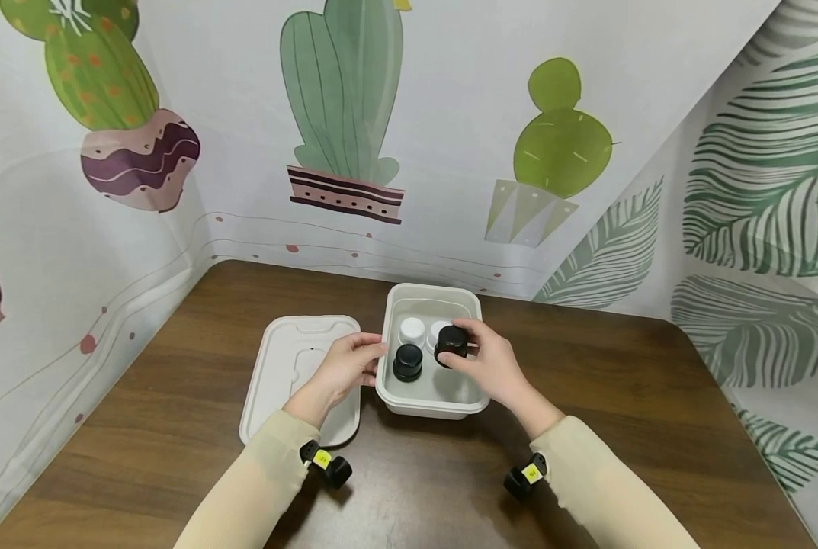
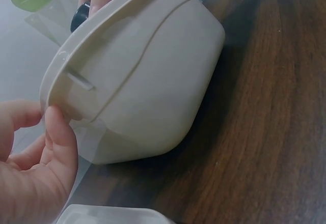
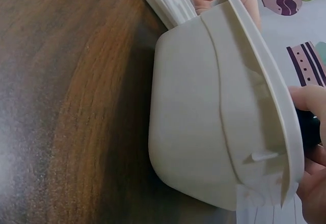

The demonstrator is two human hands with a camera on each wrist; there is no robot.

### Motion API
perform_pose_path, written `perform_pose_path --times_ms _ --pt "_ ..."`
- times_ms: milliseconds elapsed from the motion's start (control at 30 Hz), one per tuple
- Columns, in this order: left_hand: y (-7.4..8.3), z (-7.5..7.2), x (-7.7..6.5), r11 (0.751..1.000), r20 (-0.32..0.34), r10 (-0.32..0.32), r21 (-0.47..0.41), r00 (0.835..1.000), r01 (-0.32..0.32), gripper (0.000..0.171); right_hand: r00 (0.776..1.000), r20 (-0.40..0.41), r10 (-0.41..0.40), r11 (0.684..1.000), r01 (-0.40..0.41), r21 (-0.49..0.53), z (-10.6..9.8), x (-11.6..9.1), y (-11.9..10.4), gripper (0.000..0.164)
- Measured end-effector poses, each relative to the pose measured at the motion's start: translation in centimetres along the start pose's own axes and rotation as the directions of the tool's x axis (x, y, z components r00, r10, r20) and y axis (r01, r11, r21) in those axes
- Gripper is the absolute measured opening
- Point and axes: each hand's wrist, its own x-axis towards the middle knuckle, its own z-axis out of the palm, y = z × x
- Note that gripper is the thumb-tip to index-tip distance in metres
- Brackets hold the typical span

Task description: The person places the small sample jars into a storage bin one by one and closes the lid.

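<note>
A pale grey plastic box (image 1: 433, 406) stands uncovered on the table. My left hand (image 1: 340, 372) pinches its left rim between thumb and fingers, and the left wrist view shows this hand (image 2: 38, 158) at the rim. Inside the right half of the box, my right hand (image 1: 496, 362) grips a small round black jar (image 1: 452, 340) by its sides. Another black jar (image 1: 408, 361) stands to its left in the box. Behind them are two white-topped jars, one white jar (image 1: 412, 329) in plain sight and a second white jar (image 1: 437, 329) partly hidden by the held one.
The box's pale lid (image 1: 261, 396) lies flat on the brown wooden table (image 1: 628, 366), left of the box and partly under my left forearm. A cloth printed with cacti (image 1: 450, 152) hangs behind the table.
</note>
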Motion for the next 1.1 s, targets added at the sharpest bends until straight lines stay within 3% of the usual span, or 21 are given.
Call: perform_pose_path --times_ms 367,667,1100 --pt "-0.2 -0.2 0.3 1.0 0.0 -0.005 -0.002 1.0 0.005 0.036 0.999 0.002 -0.048 0.988 0.048 -0.149 1.2 0.3 -0.2 0.057" --pt "-0.2 -0.3 0.3 1.0 0.02 0.001 0.02 1.0 -0.001 0.036 0.991 0.023 -0.13 0.913 0.129 -0.388 2.1 0.1 0.2 0.054" --pt "-0.2 -0.5 0.2 0.999 0.043 0.006 0.037 0.999 -0.008 0.038 0.997 0.075 0.0 0.825 0.042 -0.564 2.8 0.0 -0.5 0.055"
